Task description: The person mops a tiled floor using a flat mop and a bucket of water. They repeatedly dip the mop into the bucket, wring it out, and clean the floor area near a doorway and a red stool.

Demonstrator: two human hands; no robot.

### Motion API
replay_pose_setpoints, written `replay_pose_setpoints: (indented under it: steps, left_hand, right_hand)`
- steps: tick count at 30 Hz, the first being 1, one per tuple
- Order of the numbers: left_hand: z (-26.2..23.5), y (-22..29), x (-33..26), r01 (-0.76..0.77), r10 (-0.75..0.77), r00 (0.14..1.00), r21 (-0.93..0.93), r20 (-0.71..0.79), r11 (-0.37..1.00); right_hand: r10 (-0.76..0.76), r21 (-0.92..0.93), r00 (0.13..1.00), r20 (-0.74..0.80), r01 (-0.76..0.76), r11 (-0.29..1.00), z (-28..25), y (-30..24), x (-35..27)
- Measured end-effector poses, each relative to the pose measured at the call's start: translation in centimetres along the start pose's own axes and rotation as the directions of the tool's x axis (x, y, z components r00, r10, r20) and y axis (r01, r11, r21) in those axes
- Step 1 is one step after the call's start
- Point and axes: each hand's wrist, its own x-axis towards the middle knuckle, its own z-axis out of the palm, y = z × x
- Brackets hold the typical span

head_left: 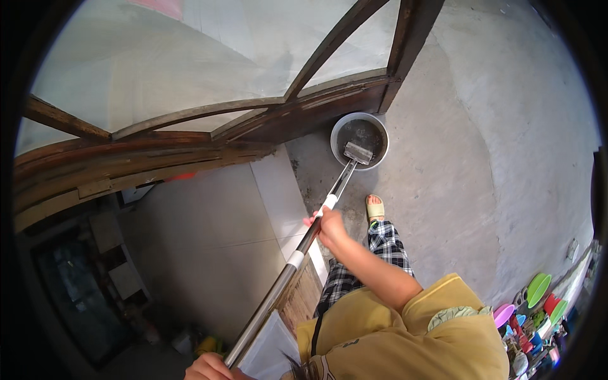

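A squeeze mop (272, 297) with a silver pole and white collars runs slantwise from the lower edge up to a round grey bucket (335, 154). Its flat grey mop head (358, 153) is at the bucket's near rim, over dark, murky water (362, 132); whether it touches the water I cannot tell. My right hand (331, 228) is closed round the pole below the upper white collar. Down at the lower edge, my left hand (212, 367) grips the pole's other end, partly cut off by the picture's edge.
Behind the bucket stands a wooden door frame with glass panes (253, 120). Pale tiles (209, 209) lie left of a threshold, grey concrete (456, 171) to the right. My sandalled foot (375, 208) is near the bucket. Colourful basins (538, 289) and clutter sit at lower right.
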Motion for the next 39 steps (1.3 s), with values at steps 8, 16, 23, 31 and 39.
replay_pose_setpoints:
  steps: [8, 16, 23, 31, 39]
  left_hand:
    - [0.7, -0.8, 1.4, 0.016, -0.013, 0.997, -0.032, 0.077, 0.999]
    - [1.7, -1.6, 2.2, 0.076, -0.070, 0.987, -0.033, 0.146, 0.997]
    - [1.1, -2.8, 2.0, 0.026, -0.020, 0.996, -0.070, 0.082, 0.997]
    - [0.3, -1.8, 1.4, 0.001, 0.002, 0.998, -0.058, 0.061, 0.998]
    - [1.1, -1.5, 2.8, 0.044, -0.030, 0.965, -0.050, 0.260, 0.998]
  right_hand:
    - [-0.018, 0.136, 1.000, 0.020, 0.015, 0.991, 1.7, 0.1, -6.0]
    - [-0.049, -0.105, 0.995, -0.084, 0.040, 0.994, -4.1, -3.7, 15.1]
    - [0.159, -0.205, 0.958, -0.240, -0.210, 0.956, -4.5, -7.4, 24.7]
    - [0.058, -0.094, 0.998, 0.018, -0.056, 0.994, -3.1, -3.7, 10.4]
    - [0.025, 0.102, 0.998, 0.061, -0.031, 0.994, 1.6, -1.9, -6.8]
